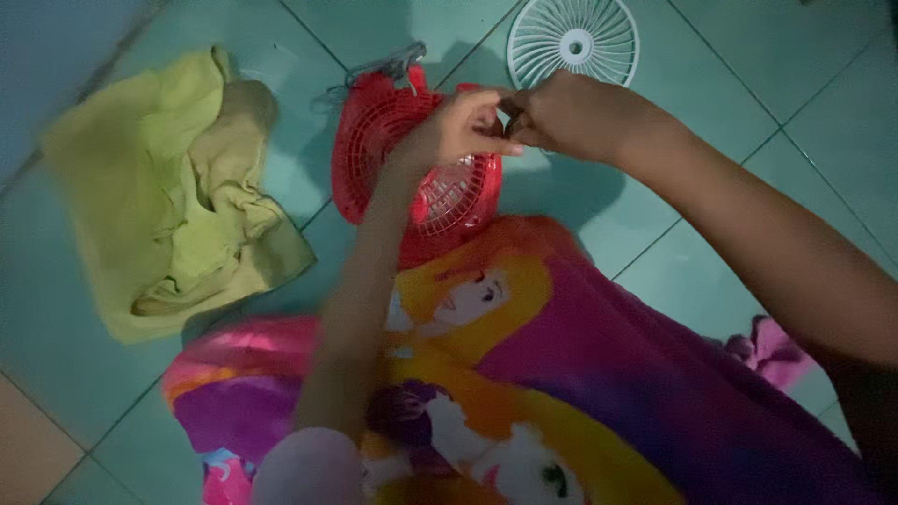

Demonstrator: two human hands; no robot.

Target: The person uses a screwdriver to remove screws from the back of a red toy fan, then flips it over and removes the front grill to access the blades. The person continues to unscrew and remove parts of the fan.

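Note:
A small red plastic fan body (383, 154) with a grille lies on the tiled floor against my lap. My left hand (454, 126) rests over its upper right edge, fingers pinched together. My right hand (571, 114) meets it fingertip to fingertip, and both pinch a small dark part (513, 120) that is too small and dim to name. A dark cord (379, 70) trails from the fan's top.
A white round fan grille (573, 41) lies on the floor just beyond my hands. A crumpled yellow-green cloth (173, 192) lies to the left. A bright pink and purple printed fabric (599, 393) covers my lap. The floor (823, 122) is teal tile.

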